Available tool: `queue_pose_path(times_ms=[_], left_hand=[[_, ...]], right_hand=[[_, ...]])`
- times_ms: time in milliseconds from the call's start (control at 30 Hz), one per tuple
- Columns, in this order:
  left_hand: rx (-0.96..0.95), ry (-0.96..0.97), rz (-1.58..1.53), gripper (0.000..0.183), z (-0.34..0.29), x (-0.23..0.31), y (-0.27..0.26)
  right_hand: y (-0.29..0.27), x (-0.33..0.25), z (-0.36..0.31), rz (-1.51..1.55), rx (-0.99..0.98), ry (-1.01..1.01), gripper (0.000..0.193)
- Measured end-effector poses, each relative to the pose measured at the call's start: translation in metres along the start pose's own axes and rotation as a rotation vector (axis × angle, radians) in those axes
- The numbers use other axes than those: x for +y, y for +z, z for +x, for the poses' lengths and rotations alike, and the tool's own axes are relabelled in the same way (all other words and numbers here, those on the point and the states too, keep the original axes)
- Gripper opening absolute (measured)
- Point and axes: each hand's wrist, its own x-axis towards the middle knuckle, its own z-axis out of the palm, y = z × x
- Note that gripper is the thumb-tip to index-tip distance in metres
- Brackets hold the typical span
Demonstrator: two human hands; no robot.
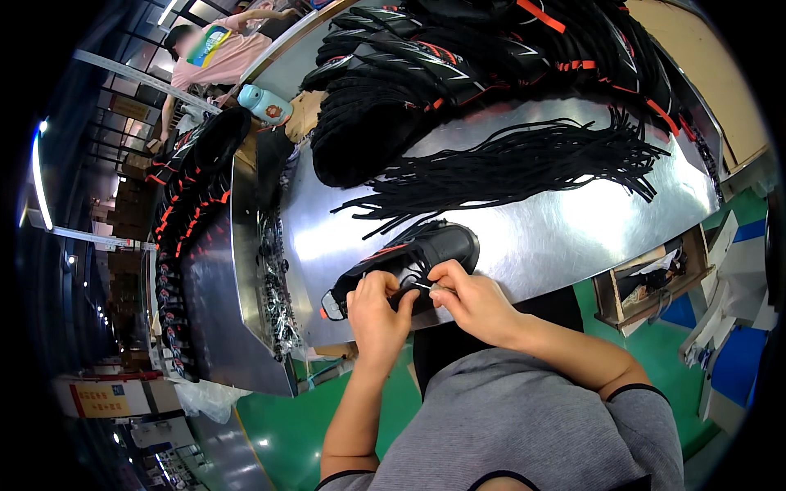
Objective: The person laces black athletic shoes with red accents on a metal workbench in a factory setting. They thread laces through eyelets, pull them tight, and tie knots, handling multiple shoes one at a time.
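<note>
A black shoe (453, 245) with red and grey trim lies on the metal table close in front of me, its toe pointing right. Black laces (419, 260) cross its upper, with loose loops standing up. My left hand (381, 319) grips the shoe on its near side, thumb and fingers bent at the lacing; the fingertips are partly hidden. Between the pinched fingers of my right hand (467, 300) is a thin silver rod-like tool (422, 286), its tip at the laces. Just beyond the shoe lies a long bundle of black shoelaces (524, 168).
Rows of black-and-red shoes (442, 69) crowd the table's far side. Left, more shoes (176, 221) line a conveyor behind a metal rail. A light-blue bottle (264, 105) stands far left, near a person in pink (214, 61). An open drawer (652, 282) juts out at right.
</note>
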Motion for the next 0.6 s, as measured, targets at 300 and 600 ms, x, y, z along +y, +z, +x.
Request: queue_pose_path(times_ms=[300, 600], left_hand=[[0.015, 0.046, -0.060, 0.037, -0.001, -0.012, 0.003], [-0.090, 0.016, -0.264, 0.021, 0.005, -0.024, -0.013]], right_hand=[[-0.007, -0.014, 0.010, -0.192, -0.003, 0.085, 0.032], [-0.006, -0.010, 0.008, -0.067, -0.209, -0.234, 0.015]])
